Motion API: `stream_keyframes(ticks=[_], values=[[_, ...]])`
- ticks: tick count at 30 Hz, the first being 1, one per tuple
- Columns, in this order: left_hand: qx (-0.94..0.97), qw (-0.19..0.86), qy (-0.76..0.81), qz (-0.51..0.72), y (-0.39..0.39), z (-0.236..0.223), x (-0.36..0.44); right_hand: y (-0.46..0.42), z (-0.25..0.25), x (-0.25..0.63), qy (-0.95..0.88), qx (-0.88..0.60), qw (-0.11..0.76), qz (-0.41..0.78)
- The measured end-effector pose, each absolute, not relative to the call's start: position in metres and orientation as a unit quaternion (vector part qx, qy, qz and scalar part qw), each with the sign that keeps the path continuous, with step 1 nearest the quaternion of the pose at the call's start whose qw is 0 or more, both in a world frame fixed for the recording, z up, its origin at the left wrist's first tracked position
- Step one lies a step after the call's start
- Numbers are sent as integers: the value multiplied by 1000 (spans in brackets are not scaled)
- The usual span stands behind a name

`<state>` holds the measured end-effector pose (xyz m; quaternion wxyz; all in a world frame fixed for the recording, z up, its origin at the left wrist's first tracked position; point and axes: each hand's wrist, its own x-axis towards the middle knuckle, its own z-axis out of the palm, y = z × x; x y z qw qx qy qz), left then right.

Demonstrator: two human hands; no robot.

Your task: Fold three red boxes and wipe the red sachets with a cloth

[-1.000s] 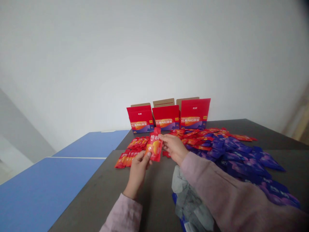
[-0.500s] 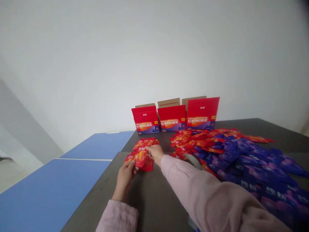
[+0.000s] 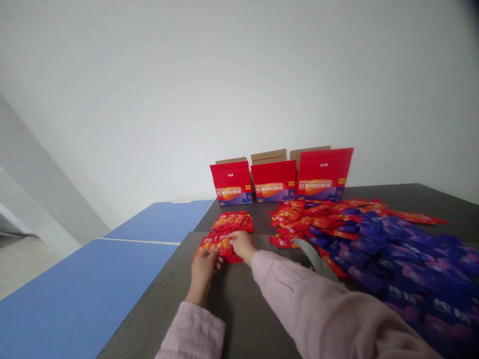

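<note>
Both hands are at a small group of red sachets (image 3: 215,241) with orange fruit prints, laid overlapping on the dark table. My left hand (image 3: 204,271) is closed at their lower edge, thumb on top. Pinched at the upper right side of a red sachet is my right hand (image 3: 242,246); some of its fingers are hidden. Just behind lies a second overlapping row of red sachets (image 3: 232,221). To the right spreads a loose heap of red sachets (image 3: 299,217), which runs into a pile of purple sachets (image 3: 404,254).
Three red cartons with raised flaps stand along the wall: a left carton (image 3: 232,183), a middle carton (image 3: 275,181) and a right carton (image 3: 325,174). A grey curved object (image 3: 313,257) lies partly under my right sleeve. A blue table (image 3: 123,279) adjoins the dark table (image 3: 157,309).
The red sachet between my hands has come down from a raised, tilted position to lie flatter among the others. The view has swung slightly, so the cartons appear farther right.
</note>
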<state>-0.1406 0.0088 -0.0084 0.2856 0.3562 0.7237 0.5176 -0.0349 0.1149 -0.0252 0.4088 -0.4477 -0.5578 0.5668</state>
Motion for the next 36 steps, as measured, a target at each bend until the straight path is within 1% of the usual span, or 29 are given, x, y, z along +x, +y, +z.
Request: stream_keyframes(ticks=[5, 11, 13, 15, 17, 20, 23, 25, 27, 29, 32, 34, 36], values=[[349, 260, 756, 489, 11, -10, -140, 111, -14, -29, -610, -461, 376, 524], [334, 224, 790, 464, 6, 1, -142, 94, 24, 1, -620, -445, 350, 543], [338, 167, 816, 439, 1, 8, -141, 88, 39, 23, -622, -431, 341, 558], [362, 76, 834, 409, -4, 17, -134, 82, 51, 51, -624, -421, 332, 569], [411, 11, 824, 389, -7, 26, -117, 78, 58, 86, -624, -416, 333, 571], [521, 24, 774, 360, -7, 37, -74, 75, 58, 145, -623, -417, 348, 563], [650, 106, 696, 285, -5, 41, -21, 71, 46, 201, -604, -451, 382, 534], [709, 133, 648, 247, -5, 40, 14, 68, 36, 231, -595, -488, 393, 504], [741, 137, 615, 232, -8, 37, 45, 65, 26, 255, -603, -514, 394, 466], [764, 129, 597, 210, -14, 33, 71, 61, 18, 270, -631, -546, 377, 402], [772, 93, 613, 141, -23, 23, 99, 53, 10, 277, -704, -569, 329, 270], [768, 72, 628, 105, -25, 15, 107, 45, 5, 274, -761, -552, 283, 189], [767, 71, 629, 106, -20, 7, 107, 37, 1, 268, -813, -525, 226, 115]])
